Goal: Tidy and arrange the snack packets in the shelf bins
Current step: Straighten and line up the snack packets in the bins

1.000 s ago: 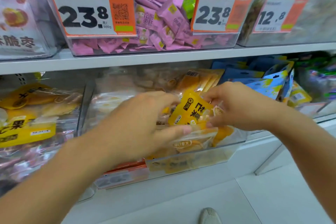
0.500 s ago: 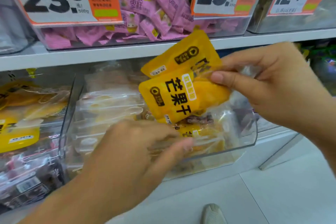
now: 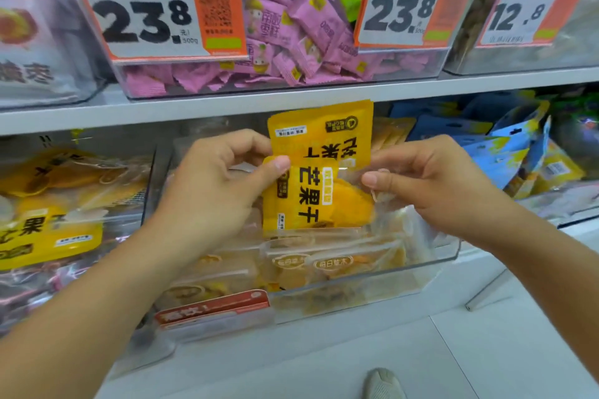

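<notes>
Two yellow packets (image 3: 319,165) pinched between left hand (image 3: 214,185), right hand (image 3: 434,185).

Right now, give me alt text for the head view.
Both hands, left hand and right hand, hold two yellow snack packets over a clear shelf bin of similar packets. Above it, a bin of pink packets carries price tags reading 23.8.

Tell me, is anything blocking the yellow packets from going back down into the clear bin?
Nothing visible blocks them. Both hands, left hand and right hand, hold the yellow packets right above the clear bin, whose top is open; other packets already lie inside.
</notes>
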Available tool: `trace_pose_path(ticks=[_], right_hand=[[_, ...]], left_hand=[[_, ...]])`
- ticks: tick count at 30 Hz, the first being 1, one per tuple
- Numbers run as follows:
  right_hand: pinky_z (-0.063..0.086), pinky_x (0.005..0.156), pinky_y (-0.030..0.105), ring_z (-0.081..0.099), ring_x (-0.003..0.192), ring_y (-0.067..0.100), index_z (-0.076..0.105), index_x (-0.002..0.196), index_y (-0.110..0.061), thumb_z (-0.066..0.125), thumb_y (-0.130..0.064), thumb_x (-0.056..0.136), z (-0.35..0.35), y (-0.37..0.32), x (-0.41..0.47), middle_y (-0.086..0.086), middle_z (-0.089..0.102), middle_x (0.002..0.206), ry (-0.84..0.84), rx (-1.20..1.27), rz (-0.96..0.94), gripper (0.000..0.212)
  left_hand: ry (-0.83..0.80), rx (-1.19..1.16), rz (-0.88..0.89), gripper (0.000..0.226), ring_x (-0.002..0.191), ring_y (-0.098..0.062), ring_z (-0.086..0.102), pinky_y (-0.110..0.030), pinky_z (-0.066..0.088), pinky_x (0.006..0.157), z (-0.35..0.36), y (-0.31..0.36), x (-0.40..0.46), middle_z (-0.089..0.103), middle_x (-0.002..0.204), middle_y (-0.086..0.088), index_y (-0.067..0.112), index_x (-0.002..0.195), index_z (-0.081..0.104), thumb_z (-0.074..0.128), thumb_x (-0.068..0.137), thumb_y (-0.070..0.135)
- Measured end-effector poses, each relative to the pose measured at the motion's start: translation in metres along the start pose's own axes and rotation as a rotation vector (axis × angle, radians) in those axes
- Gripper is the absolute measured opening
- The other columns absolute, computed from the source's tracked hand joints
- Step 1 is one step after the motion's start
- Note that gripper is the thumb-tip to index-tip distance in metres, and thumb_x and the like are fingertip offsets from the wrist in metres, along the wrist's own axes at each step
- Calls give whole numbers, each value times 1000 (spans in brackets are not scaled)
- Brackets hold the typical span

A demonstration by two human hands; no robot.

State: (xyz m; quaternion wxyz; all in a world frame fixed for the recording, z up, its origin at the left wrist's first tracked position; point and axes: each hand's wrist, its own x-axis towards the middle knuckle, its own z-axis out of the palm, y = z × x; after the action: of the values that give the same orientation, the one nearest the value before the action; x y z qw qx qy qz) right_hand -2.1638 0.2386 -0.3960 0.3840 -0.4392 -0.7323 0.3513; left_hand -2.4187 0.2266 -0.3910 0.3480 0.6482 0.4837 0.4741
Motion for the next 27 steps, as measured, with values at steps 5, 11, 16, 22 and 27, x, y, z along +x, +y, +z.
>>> trace_pose_path(ticks=[5,11,16,22,27], right_hand=[[57,64,29,68,64,20,78,84,-14,79,-8,80,7,-17,-1,3,74,74,197,-123,-209,8],[55,75,19,71,81,2,71,94,-19,83,-17,80,-8,-50,-7,-12,74,78,553,-273,-435,18],[48,83,9,67,93,1,75,101,-13,76,-14,87,-5,-55,-5,-10,72,88,400,-572,-586,14],[58,71,23,72,74,12,73,93,-19,80,-13,78,-7,-29,1,-4,75,75,328,-202,-293,17],[56,66,34,67,68,19,71,86,-10,76,-14,69,3,-12,3,7,73,73,422,472,54,19]], left_hand=[[34,78,93,13,80,-10,72,-41,61,77,6,2,-1,76,85,13,36,94,76,64,93,32],[200,160,233,19,67,-7,66,-39,59,68,5,-1,-4,71,74,17,42,91,71,63,97,26],[150,108,218,17,63,-3,59,-28,55,60,14,8,-4,71,78,18,37,99,71,60,99,24],[129,-575,-231,21,88,-19,75,-28,61,74,4,12,-1,77,104,-2,20,118,66,57,98,20],[-143,-621,-324,34,98,-21,74,-24,60,77,-4,7,-5,75,111,-7,14,122,63,59,88,15]])
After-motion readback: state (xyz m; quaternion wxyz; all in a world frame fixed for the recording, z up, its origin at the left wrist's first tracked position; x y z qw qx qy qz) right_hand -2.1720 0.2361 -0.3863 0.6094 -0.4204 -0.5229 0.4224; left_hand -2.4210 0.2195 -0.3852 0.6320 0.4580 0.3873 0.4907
